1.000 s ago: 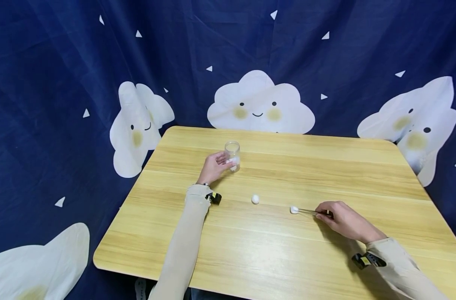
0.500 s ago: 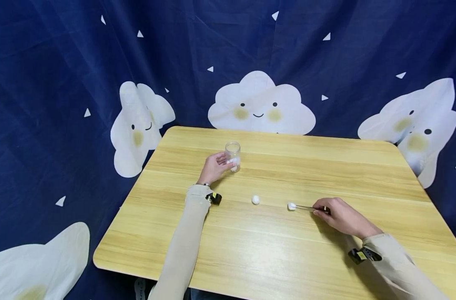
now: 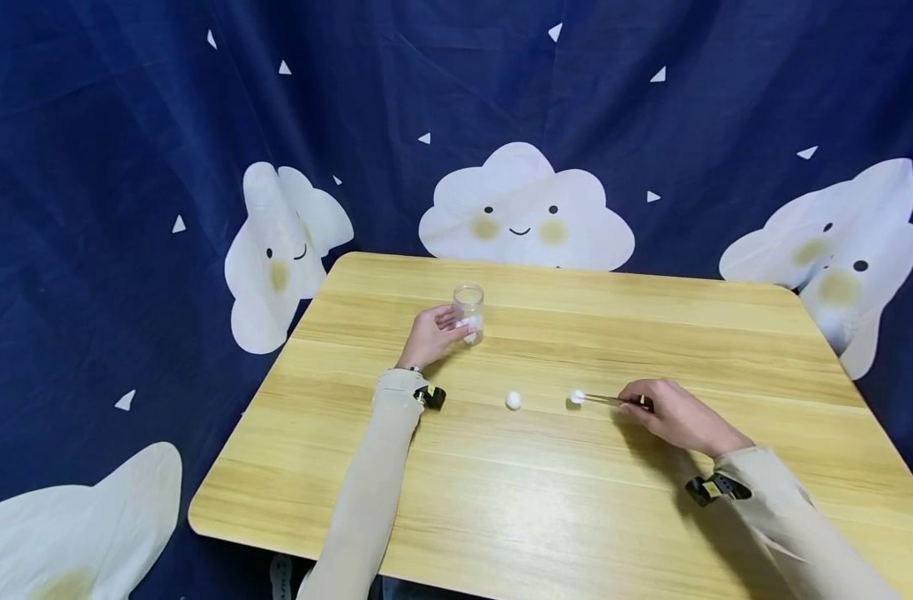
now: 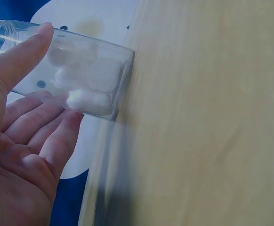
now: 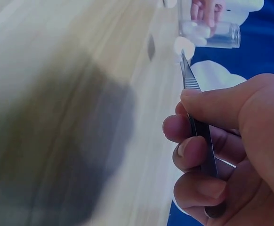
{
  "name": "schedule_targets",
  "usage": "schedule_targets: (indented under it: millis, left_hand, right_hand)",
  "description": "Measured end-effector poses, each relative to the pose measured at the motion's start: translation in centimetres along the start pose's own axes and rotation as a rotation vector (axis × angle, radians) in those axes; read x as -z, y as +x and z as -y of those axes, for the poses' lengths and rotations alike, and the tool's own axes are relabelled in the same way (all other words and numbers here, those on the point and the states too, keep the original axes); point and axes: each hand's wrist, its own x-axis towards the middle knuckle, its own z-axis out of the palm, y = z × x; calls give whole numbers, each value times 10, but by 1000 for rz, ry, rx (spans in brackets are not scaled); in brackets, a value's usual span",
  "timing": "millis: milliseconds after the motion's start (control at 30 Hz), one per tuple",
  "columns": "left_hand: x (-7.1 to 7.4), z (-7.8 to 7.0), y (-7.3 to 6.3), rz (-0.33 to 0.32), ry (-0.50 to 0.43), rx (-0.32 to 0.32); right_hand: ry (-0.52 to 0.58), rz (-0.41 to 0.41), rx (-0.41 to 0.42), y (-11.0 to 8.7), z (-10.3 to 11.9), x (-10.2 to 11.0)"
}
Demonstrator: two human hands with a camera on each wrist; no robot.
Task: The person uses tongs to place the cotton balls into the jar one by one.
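My left hand holds a clear jar between thumb and fingers. The jar stands upright on the table, uncapped, with several white cotton balls low inside it. In my right hand is a pair of metal tweezers, pinched between thumb and fingertips. The tweezers' tips grip a single cotton ball, raised over the table with its shadow apart from it. Another loose cotton ball lies on the tabletop, between the two hands.
The wooden table has rounded corners. Behind and beside it hangs a dark blue curtain printed with white clouds and triangles. Each sleeve carries a small black wrist camera, one at the left and one at the right.
My right hand has moved left and away from me, and the cotton ball in the tweezers has come up off the table. The left hand and jar have stayed put.
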Motion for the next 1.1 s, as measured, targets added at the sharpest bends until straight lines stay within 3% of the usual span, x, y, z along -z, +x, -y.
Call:
schedule_targets:
  millis: [767, 1100]
  left_hand:
    - [0, 3, 4, 25, -47, 16]
    - [0, 5, 4, 22, -33, 25]
  right_hand:
    - [11, 17, -15, 41, 5, 16]
    - [-1, -11, 6, 58, 8, 20]
